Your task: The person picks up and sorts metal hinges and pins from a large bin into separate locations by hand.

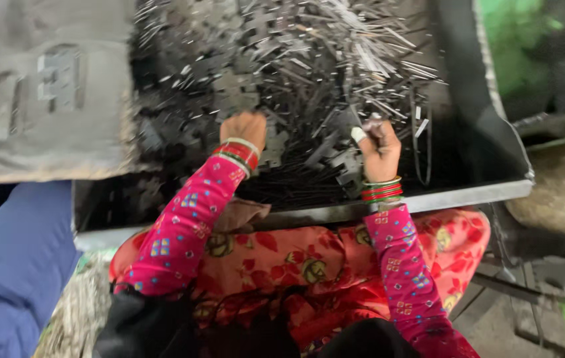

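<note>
Two hands worked in the heap of flat dark metal stampings [309,73] filling the black steel tray [468,192] across the upper middle of the frame. The left hand [244,128], at centre, was curled knuckles-up with its fingers buried in the pieces; whether it gripped one I could not tell. The right hand [379,147], right of centre with a taped finger, was closed on a dark piece, thumb pressed over it. Most stampings lay just above both hands, their thin strips fanning toward the upper right, nearer the right hand. A grey sack [44,93] covered the upper left.
</note>
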